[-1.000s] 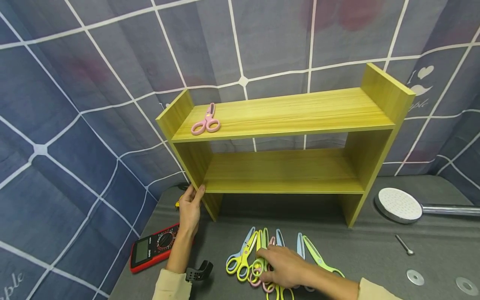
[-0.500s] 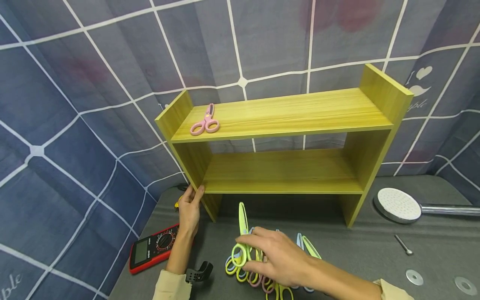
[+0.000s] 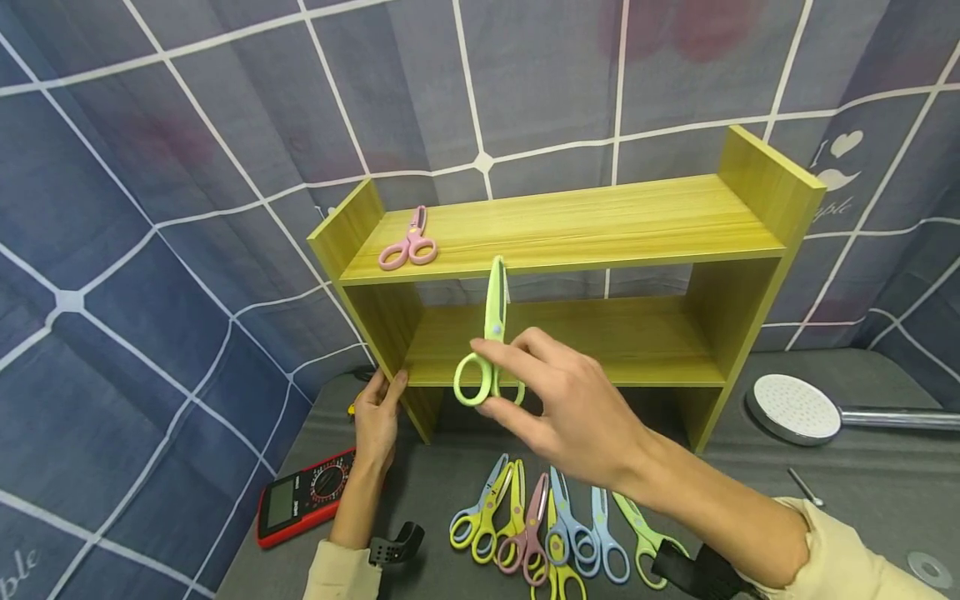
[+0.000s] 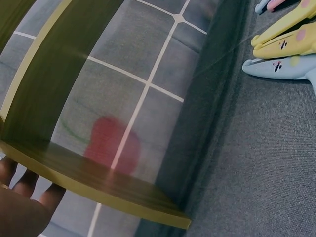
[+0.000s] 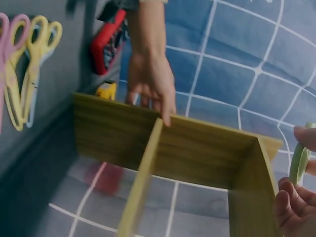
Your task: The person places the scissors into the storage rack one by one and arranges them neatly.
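Observation:
My right hand [image 3: 573, 400] pinches a pair of light green scissors [image 3: 495, 321] by the handles, blades pointing up, raised in front of the wooden shelf [image 3: 570, 262]. In the right wrist view only part of a green handle loop [image 5: 298, 163] shows between the fingers. My left hand [image 3: 378, 421] grips the edge of the shelf's left side panel, thumb at the lower board. Pink scissors [image 3: 411, 242] lie on the top board at its left end. Below the shelf, several scissors in blue, yellow, pink and green [image 3: 532, 529] lie in a row on the grey cloth.
A red multimeter [image 3: 307, 496] lies to the left, with something small and yellow [image 5: 106, 90] behind the left hand. To the right are a shower head [image 3: 798, 408], a bolt [image 3: 805, 486] and a metal washer [image 3: 930, 569]. A tiled-pattern curtain [image 3: 555, 83] hangs behind.
My right hand has lifted the light green scissors out of the row and carried them up and forward to the shelf. The left hand stays on the side panel.

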Demonstrator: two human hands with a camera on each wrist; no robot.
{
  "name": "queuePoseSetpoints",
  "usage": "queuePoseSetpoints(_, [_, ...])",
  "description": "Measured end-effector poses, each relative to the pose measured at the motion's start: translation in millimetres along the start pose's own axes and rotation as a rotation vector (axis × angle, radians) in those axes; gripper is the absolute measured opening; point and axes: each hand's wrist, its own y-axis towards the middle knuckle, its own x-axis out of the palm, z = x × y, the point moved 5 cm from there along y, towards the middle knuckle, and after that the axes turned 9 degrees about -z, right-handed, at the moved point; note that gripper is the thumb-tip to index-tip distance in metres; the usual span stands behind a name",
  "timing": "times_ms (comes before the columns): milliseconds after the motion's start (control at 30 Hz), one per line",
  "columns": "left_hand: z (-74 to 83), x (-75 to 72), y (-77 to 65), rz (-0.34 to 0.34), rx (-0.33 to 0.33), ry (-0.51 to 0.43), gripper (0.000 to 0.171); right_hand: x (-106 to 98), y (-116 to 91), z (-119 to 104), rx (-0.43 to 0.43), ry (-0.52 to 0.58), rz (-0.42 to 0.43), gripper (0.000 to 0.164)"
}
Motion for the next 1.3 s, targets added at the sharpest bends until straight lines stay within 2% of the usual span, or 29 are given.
queuePoseSetpoints(200, [0.2, -0.9, -1.0, -0.011, 0.000, 0.009, 0.044, -18, 19, 3, 0.052, -0.049, 0.023, 0.048])
queuePoseSetpoints(433, [1.4, -4.4, -1.3, -0.005, -0.027, 0.006, 0.045, -41, 42, 6, 0.020, -0.174, 0.154, 0.041])
queuePoseSetpoints(633, [1.0, -4.3, -0.5, -0.010, -0.032, 0.004, 0.045, -42, 48, 10, -0.062, -0.316, 0.233, 0.041])
queuePoseSetpoints(767, [2.1, -2.2, -0.2, 0.003, -0.025, 0.004, 0.043, -40, 56, 20, -0.050, -0.391, 0.260, 0.044])
queuePoseSetpoints(900, [3.6, -0.6, 0.1, 0.023, -0.018, 0.001, 0.042, -40, 70, 32, 0.048, -0.410, 0.223, 0.047])
queuePoseSetpoints(1100, [3.5, -1.1, 0.3, 0.042, -0.023, 0.000, 0.041, -37, 93, 45, 0.209, -0.464, 0.080, 0.049])
queuePoseSetpoints(1300, [4.0, 0.0, -0.1, 0.041, -0.006, -0.004, 0.039, -35, 104, 47, 0.284, -0.487, -0.015, 0.052])
